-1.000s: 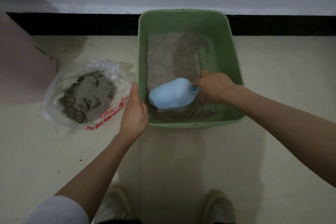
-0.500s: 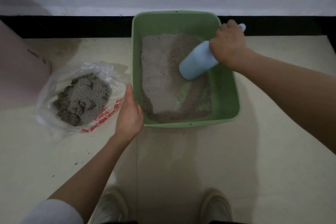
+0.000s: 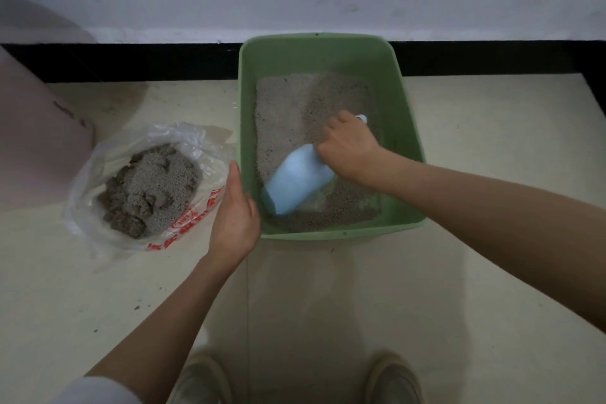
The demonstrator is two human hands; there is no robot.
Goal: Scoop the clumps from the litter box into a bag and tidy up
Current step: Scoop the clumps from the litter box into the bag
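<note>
A green litter box [image 3: 411, 141] stands on the floor against the wall, with grey litter [image 3: 295, 108] spread over its bottom. My right hand [image 3: 349, 146] grips the handle of a light blue scoop [image 3: 296, 180]. The scoop's mouth points down and left into the litter near the box's front left corner. My left hand [image 3: 234, 220] rests against the box's front left corner, thumb along the left rim. Left of the box lies an open clear plastic bag [image 3: 98, 174] with red print, holding a heap of grey clumps [image 3: 151, 187].
A pink rounded object [image 3: 36, 141] stands at the far left beside the bag. A black skirting board [image 3: 131, 59] runs along the white wall behind. A few litter crumbs [image 3: 137, 307] lie on the cream floor. My two shoes [image 3: 203, 377] show at the bottom edge.
My right hand has drawn the scoop from the box's far right side back toward the front left, dragging it through the litter. My left hand has stayed at the box's corner.
</note>
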